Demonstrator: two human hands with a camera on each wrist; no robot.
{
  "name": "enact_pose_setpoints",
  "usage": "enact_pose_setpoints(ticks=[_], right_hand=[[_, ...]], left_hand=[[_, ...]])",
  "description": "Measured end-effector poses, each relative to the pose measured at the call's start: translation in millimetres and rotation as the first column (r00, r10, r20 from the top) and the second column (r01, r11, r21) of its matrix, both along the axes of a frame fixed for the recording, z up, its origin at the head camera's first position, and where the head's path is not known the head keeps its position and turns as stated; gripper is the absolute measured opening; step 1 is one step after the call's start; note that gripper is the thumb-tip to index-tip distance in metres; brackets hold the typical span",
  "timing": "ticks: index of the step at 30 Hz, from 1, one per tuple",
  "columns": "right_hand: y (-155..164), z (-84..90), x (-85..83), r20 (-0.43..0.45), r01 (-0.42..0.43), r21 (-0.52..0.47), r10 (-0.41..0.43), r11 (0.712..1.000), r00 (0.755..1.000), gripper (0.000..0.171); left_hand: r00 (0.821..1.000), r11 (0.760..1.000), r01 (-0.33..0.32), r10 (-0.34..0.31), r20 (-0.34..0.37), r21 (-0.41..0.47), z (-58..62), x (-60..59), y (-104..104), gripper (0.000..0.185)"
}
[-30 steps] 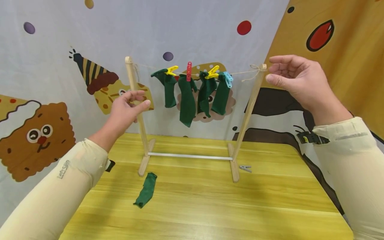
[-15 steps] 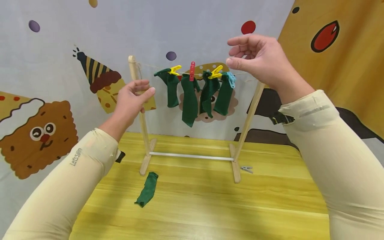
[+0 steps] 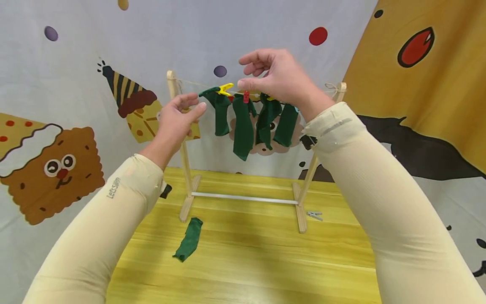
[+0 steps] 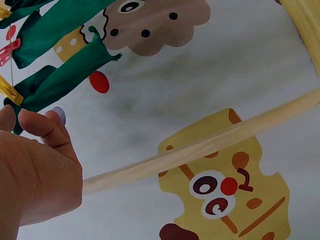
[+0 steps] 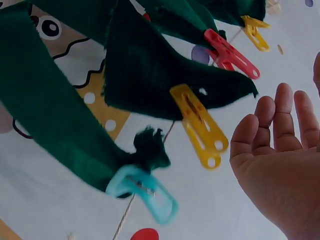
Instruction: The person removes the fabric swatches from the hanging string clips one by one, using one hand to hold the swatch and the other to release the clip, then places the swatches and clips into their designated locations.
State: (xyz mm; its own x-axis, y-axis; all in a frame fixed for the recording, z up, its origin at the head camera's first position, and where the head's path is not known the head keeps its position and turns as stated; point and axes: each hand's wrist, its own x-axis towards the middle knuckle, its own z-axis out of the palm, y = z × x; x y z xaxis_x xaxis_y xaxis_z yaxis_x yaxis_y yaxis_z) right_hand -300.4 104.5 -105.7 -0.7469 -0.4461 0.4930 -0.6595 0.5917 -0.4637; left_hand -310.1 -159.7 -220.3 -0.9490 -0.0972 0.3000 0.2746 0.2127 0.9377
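Several green cloth strips hang from a thin string, pinned by clothespins. My left hand (image 3: 178,120) holds nothing, its thumb and fingers apart, beside the leftmost strip (image 3: 221,116) with its yellow clothespin (image 3: 225,88). My right hand (image 3: 279,78) is raised over the line, also holding nothing, and partly covers the red clothespin (image 3: 246,97). In the right wrist view its fingers stand apart from the second yellow clothespin (image 5: 200,125) and the light blue clothespin (image 5: 145,192). Another green strip (image 3: 190,240) lies on the table, and a grey clothespin (image 3: 314,215) lies at the right.
The string runs between two wooden posts, the left post (image 3: 186,164) and the right post (image 3: 309,179). A white bar (image 3: 244,198) joins their feet low down. The stand is on a yellow wood-grain table (image 3: 243,261), before a printed cartoon cloth (image 3: 273,25).
My right hand has swept left from beside the right post to above the red clothespin. My left hand has risen and moved slightly right toward the leftmost strip. The hung strips stay put.
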Motion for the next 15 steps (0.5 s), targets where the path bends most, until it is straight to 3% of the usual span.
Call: enact_pose_setpoints(ticks=[7, 15], right_hand=[[-19.5, -5.4, -10.4, 0.017, 0.043, 0.081, -0.045, 0.996, 0.999, 0.056], [-32.0, -11.5, -14.3, 0.026, 0.042, 0.103, -0.045, 0.994, 0.999, 0.055]], left_hand=[[0.999, 0.999, -0.002, 0.0, 0.034, 0.047, 4.7, -7.7, 8.5, 0.057], [0.998, 0.996, -0.001, -0.004, 0.058, 0.091, 6.5, -14.6, 12.8, 0.056]])
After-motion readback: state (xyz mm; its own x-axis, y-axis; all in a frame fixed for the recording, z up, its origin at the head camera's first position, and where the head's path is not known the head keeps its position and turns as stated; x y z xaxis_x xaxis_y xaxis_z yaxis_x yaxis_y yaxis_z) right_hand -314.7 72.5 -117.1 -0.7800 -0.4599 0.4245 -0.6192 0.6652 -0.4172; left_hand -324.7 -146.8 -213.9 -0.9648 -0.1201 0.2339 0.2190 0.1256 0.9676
